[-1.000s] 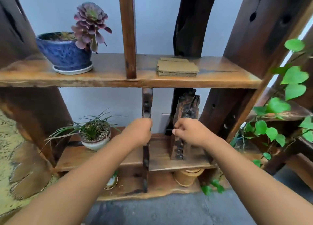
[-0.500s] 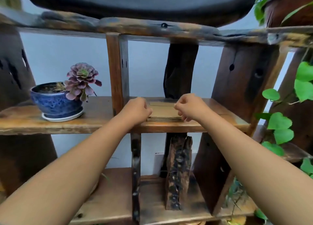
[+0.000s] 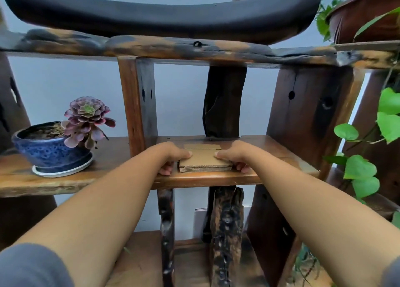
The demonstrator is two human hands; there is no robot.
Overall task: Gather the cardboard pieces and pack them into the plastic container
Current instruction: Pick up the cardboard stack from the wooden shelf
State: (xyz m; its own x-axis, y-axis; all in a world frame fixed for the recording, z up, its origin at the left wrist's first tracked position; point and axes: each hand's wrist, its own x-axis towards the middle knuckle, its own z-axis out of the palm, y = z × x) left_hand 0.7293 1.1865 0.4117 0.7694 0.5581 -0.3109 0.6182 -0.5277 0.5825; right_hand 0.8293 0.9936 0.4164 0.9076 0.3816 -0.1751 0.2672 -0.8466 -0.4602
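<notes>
On the middle wooden shelf (image 3: 216, 178), at 12 o'clock: flat stack of brown cardboard pieces (image 3: 205, 161). Left hand (image 3: 171, 157) and right hand (image 3: 236, 155), hovering half a second ago, are now pinching its ends. Lifting is imminent; plastic container unseen.

Single head-worn view, close, facing forward at the wooden shelf (image 3: 216, 179).
</notes>
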